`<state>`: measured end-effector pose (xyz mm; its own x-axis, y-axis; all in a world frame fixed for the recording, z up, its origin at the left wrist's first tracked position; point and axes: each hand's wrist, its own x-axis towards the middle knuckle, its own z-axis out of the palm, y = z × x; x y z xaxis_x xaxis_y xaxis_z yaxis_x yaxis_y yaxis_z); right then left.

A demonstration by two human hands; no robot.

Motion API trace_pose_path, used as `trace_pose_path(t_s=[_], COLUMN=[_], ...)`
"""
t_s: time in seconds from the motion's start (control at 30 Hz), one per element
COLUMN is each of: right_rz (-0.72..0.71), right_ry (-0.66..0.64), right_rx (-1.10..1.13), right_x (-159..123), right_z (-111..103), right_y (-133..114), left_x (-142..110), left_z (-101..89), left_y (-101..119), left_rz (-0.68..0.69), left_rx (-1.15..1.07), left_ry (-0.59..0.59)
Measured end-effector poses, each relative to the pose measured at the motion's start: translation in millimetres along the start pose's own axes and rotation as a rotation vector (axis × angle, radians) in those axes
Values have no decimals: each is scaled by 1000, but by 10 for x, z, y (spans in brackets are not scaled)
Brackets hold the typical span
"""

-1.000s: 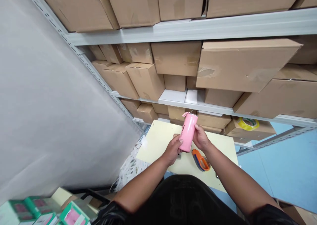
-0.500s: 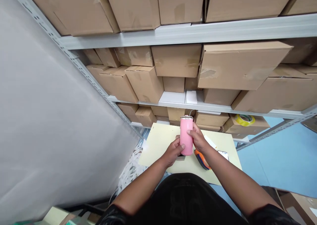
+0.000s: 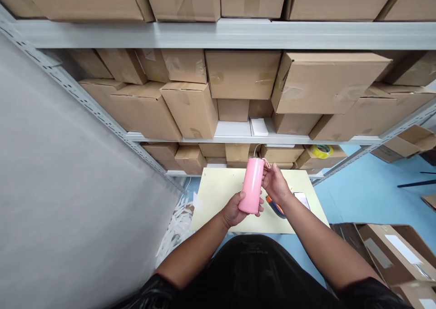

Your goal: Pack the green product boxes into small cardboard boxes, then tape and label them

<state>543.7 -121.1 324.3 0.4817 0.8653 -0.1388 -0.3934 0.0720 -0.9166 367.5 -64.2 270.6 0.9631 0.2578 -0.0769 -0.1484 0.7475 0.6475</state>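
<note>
A pink tumbler (image 3: 252,186) with a smooth body and a small pink strap loop (image 3: 266,163) at its top is held above the table. My left hand (image 3: 235,209) wraps round its lower part, thumb in front and fingertips showing on the right side. Beside the upper right of the tumbler is my right hand (image 3: 276,185), its thumb lifted off and its fingers loosely apart near the strap loop. Whether those fingertips touch the tumbler is partly hidden.
A pale yellow table (image 3: 218,182) lies below, with an orange and blue tool (image 3: 275,208) and a phone (image 3: 301,200). Shelves full of cardboard boxes (image 3: 243,74) stand ahead, with a yellow tape roll (image 3: 321,151). White paper strips (image 3: 177,223) lie left; open cartons (image 3: 391,250) stand right.
My right hand has let its thumb off the tumbler and moved to its upper right. The left hand has a fuller grip low on it. The tumbler is tilted slightly, and the strap loop now shows.
</note>
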Motion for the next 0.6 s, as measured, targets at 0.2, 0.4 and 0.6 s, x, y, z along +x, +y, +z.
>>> trace_pose_path(t_s=[0.2,0.4,0.6], right_rz=[-13,-233,-22], right_ry=[2,49,-170], right_rx=[-62,-222,-207], right_x=[-39,-172,-216], right_z=[46,-8,-194], right_y=[17,14,-31], left_x=[-21,6,34], left_z=[49,48,-25], left_y=[-27,-19,-59], left_rz=[-96,71,-37], left_rx=[6,323,319], left_ry=[-118,45,-11])
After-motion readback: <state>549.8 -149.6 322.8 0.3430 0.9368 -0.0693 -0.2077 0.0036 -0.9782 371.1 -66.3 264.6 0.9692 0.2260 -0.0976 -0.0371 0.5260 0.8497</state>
